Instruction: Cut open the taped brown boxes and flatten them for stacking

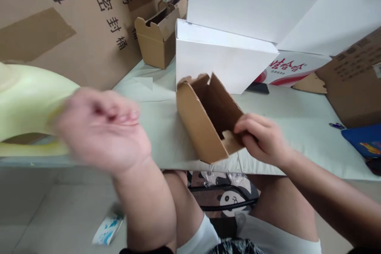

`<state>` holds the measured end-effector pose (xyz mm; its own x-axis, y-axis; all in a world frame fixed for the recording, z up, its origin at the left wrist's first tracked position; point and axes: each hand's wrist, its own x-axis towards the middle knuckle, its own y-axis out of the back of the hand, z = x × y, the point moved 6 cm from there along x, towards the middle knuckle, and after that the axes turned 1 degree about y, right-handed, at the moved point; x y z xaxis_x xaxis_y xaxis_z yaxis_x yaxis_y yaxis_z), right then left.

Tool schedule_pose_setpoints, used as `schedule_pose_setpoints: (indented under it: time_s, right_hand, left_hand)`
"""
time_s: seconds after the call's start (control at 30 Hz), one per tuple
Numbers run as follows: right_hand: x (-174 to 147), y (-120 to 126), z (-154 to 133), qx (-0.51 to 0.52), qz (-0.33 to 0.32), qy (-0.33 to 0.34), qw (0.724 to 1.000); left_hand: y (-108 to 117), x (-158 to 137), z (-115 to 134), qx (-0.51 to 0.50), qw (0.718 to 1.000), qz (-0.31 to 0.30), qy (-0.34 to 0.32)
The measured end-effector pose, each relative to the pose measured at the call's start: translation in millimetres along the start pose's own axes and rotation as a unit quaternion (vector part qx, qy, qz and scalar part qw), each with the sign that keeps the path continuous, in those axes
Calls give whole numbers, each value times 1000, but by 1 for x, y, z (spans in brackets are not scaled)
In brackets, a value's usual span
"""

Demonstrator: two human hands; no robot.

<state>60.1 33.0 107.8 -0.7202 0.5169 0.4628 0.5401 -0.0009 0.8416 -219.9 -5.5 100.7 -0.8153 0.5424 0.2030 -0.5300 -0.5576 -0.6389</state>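
Pinching cardbd box [200, 127], R hand [263, 139] has it on its L; L hand [104, 133] blurry, grip unclear.

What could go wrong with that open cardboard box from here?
The cardboard box stands close to the front edge of the pale covered surface, so a pull by the right hand might tip it off. Its walls look thin and could bend where gripped. The blurred left hand might knock the pale-green object near it.
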Motion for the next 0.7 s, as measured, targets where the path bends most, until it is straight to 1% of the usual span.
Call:
schedule_pose_setpoints:
  time_s: [0.03, 0.07, 0.1, 0.13, 0.17, 0.2, 0.27, 0.3, 0.37, 0.43, 0.5, 0.57, 0.63, 0.7]
  right_hand:
    - [-16, 7, -2, -24, 5, 0, 1000]
    - [-30, 12, -4, -47, 8, -2, 999]
    - [-41, 15, -6, -69, 9, -4, 998]
    - [-51, 17, -8, -87, 9, -5, 996]
    - [-57, 18, -10, -101, 8, -4, 995]
    - [-62, 18, -12, -112, 7, -2, 994]
    - [-68, 19, -14, -123, 5, -1, 992]
    - [-69, 19, -15, -123, 6, -2, 992]
    - [-71, 21, -15, -112, 14, -3, 994]
    - [-72, 21, -14, -88, 20, -4, 996]
    - [-74, 22, -10, -50, 29, -16, 998]
    - [-77, 22, -5, 1, 51, -44, 998]
    - [-83, 24, 3, 29, 97, -84, 991]
    - [-90, 26, 12, 28, 153, -132, 979]
  left_hand:
    - [-17, -3, -9, 58, 995, -71, -49]
    - [-34, -10, -26, 129, 980, -145, -44]
    - [-50, -20, -47, 200, 956, -213, -8]
    - [-62, -33, -66, 254, 930, -263, 28]
    - [-72, -47, -83, 302, 902, -303, 54]
    - [-81, -60, -96, 337, 878, -332, 67]
    - [-92, -82, -112, 368, 852, -368, 55]
    - [-96, -89, -118, 368, 847, -381, 41]
    - [-99, -94, -129, 353, 845, -401, 16]
    - [-96, -89, -141, 324, 850, -415, 23]
    - [-89, -80, -154, 279, 855, -431, 74]
    - [-82, -70, -161, 249, 857, -440, 102]
    - [-78, -62, -161, 250, 851, -452, 91]
    - [-77, -59, -158, 271, 836, -472, 71]
